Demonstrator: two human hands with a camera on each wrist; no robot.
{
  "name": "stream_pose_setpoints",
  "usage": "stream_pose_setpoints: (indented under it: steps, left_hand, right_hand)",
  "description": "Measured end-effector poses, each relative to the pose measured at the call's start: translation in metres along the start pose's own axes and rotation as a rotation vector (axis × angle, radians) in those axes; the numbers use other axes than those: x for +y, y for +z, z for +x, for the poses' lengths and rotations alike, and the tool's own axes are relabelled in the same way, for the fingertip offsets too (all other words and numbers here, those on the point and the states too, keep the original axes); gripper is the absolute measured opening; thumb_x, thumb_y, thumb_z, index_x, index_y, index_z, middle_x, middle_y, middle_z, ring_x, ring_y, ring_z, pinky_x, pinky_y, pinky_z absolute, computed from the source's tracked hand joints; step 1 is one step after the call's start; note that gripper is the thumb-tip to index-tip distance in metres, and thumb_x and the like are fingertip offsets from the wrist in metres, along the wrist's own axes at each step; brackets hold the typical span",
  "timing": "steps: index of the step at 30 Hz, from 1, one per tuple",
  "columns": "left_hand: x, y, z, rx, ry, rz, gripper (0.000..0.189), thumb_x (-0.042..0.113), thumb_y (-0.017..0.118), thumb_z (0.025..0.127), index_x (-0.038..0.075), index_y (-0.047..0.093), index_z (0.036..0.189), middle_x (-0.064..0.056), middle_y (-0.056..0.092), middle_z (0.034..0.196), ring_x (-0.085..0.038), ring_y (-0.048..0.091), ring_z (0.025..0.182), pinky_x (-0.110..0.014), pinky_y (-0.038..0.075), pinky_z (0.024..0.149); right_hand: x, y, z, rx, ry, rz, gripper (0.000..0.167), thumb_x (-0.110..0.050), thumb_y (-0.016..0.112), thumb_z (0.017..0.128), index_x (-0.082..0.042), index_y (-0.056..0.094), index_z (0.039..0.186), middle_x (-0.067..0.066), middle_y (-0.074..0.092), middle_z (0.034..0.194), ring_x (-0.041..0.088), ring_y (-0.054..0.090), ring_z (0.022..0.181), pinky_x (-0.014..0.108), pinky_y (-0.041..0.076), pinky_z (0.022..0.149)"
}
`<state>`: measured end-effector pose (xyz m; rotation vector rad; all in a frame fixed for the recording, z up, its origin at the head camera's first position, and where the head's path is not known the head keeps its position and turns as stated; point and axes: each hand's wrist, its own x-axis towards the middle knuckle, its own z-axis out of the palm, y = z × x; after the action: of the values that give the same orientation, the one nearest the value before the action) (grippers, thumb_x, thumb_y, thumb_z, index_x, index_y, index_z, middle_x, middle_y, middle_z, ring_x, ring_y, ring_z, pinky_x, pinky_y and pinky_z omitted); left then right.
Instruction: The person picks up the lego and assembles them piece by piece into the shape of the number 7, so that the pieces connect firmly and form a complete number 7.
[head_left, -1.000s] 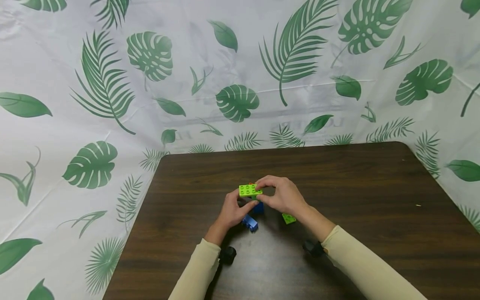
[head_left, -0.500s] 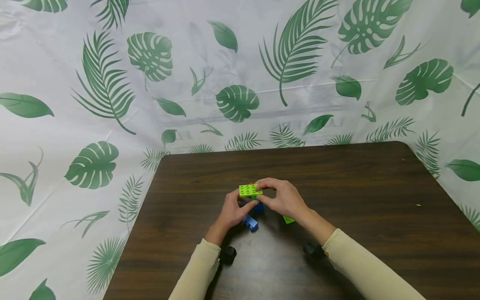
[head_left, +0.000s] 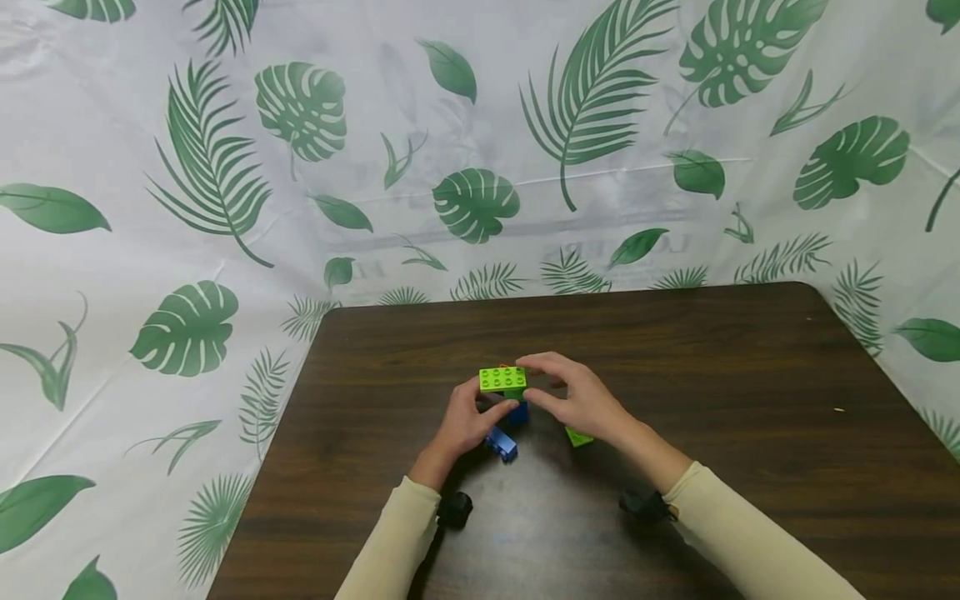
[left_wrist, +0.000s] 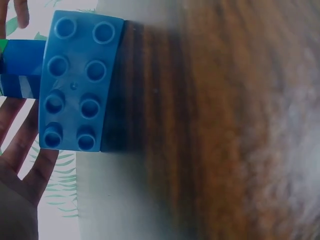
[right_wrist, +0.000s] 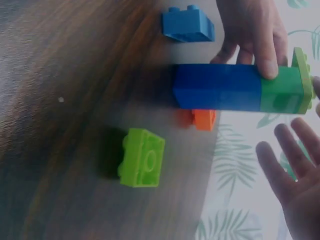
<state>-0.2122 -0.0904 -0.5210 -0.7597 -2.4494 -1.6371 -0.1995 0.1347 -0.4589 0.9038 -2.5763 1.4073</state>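
Tower (right_wrist: 242, 89): centre of the head view, dark blue at the bottom, a green block (right_wrist: 283, 97) above it, a lime plate (head_left: 501, 380) across the top; it seems to stand on the desk (head_left: 712, 375).
Left hand (head_left: 463, 423): my fingers grasp the tower, thumb against the green block, the others reaching behind.
Right hand (head_left: 572, 393): my fingers are released and spread, just beside the plate's right end; in the right wrist view they sit apart from the tower.
Weight and feel: light, stiff plastic, I'd judge; smooth sides could slide a little under a dry thumb, but nothing here looks fragile.
Best hold: the flat sides of the green block or the dark blue part, since the plate overhangs toward the left of the frame and pushing down there could tip or pry it.
Light blue brick (head_left: 501, 444): on its side, just below the tower in the head view, crowding my left thumb's approach.
Lime brick (head_left: 578, 437): lower right of the tower, near my right forearm.
Orange brick (right_wrist: 204, 120): behind the tower, mostly hidden in the head view.
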Motion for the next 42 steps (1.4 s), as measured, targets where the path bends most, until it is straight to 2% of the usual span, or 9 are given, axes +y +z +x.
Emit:
stream_pose_setpoints:
  steps: [5,10,15,19,24,28,31,36,42]
  left_hand:
    - [0.0,-0.002,0.0,-0.008,-0.007,0.003,0.035,0.021,0.076,0.088,0.01,0.065,0.12,-0.005,0.069,0.111,-0.021,0.066,0.098,-0.044,0.055,0.083]
    - [0.002,-0.003,-0.002,-0.036,-0.043,0.035,0.039,0.028,0.074,0.09,0.011,0.064,0.122,-0.004,0.068,0.112,-0.024,0.066,0.099,-0.044,0.055,0.083]
    - [0.002,-0.004,-0.006,-0.074,-0.091,0.083,0.047,0.038,0.072,0.09,0.013,0.061,0.128,-0.001,0.066,0.118,-0.021,0.063,0.108,-0.044,0.051,0.091]
    - [0.001,-0.004,-0.008,-0.083,-0.105,0.075,0.048,0.035,0.072,0.09,0.013,0.059,0.131,-0.002,0.066,0.12,-0.024,0.061,0.112,-0.046,0.048,0.096]
    - [0.002,-0.005,-0.011,-0.084,-0.106,0.038,0.046,0.028,0.072,0.091,0.011,0.058,0.132,-0.007,0.065,0.121,-0.031,0.062,0.11,-0.05,0.048,0.095]
    - [0.02,-0.008,-0.015,-0.07,-0.093,-0.041,0.043,0.014,0.07,0.092,0.005,0.056,0.131,-0.017,0.062,0.12,-0.044,0.06,0.107,-0.06,0.048,0.089]
    - [0.03,-0.009,-0.016,-0.051,-0.112,-0.06,0.044,0.01,0.069,0.092,0.001,0.052,0.132,-0.021,0.058,0.123,-0.048,0.056,0.11,-0.064,0.045,0.088]
    - [0.012,-0.004,-0.017,-0.01,-0.16,-0.004,0.047,0.017,0.071,0.092,0.002,0.046,0.129,-0.019,0.05,0.125,-0.044,0.052,0.113,-0.061,0.046,0.089]
    - [0.001,-0.005,-0.02,0.042,-0.184,-0.006,0.039,0.023,0.073,0.09,0.003,0.047,0.111,-0.017,0.05,0.106,-0.033,0.052,0.093,-0.042,0.046,0.079]
  right_hand:
    - [0.012,-0.01,-0.012,-0.032,0.077,-0.097,0.032,-0.021,0.064,0.097,-0.017,0.063,0.129,-0.001,0.061,0.125,0.022,0.06,0.112,0.042,0.053,0.088]
    - [0.025,-0.016,-0.029,-0.224,0.141,-0.291,0.035,-0.024,0.07,0.092,-0.014,0.066,0.125,0.0,0.059,0.123,0.022,0.058,0.112,0.048,0.049,0.092]
    - [0.034,-0.012,-0.04,-0.356,0.202,-0.38,0.044,-0.03,0.077,0.086,-0.015,0.066,0.126,0.0,0.059,0.12,0.021,0.057,0.109,0.047,0.049,0.092]
    - [0.035,-0.008,-0.043,-0.399,0.204,-0.442,0.047,-0.03,0.082,0.08,-0.016,0.068,0.123,-0.001,0.058,0.115,0.02,0.056,0.105,0.047,0.05,0.09]
    - [0.034,-0.006,-0.044,-0.401,0.184,-0.494,0.036,-0.025,0.081,0.081,-0.017,0.072,0.115,-0.003,0.058,0.106,0.018,0.055,0.097,0.044,0.051,0.086]
    - [0.036,-0.003,-0.043,-0.347,0.197,-0.456,0.026,-0.027,0.079,0.084,-0.017,0.075,0.107,-0.007,0.058,0.099,0.013,0.056,0.089,0.039,0.051,0.08]
    - [0.036,0.001,-0.043,-0.223,0.216,-0.349,0.022,-0.028,0.079,0.084,-0.016,0.075,0.102,-0.009,0.062,0.095,0.011,0.058,0.084,0.037,0.051,0.077]
    - [0.027,0.013,-0.041,0.012,0.24,-0.168,0.022,-0.033,0.081,0.082,-0.017,0.075,0.095,-0.01,0.066,0.088,0.014,0.06,0.079,0.034,0.051,0.07]
    - [0.014,0.028,-0.038,0.093,0.312,0.141,0.021,-0.026,0.082,0.082,-0.012,0.072,0.094,-0.001,0.069,0.089,0.013,0.065,0.074,0.029,0.054,0.062]
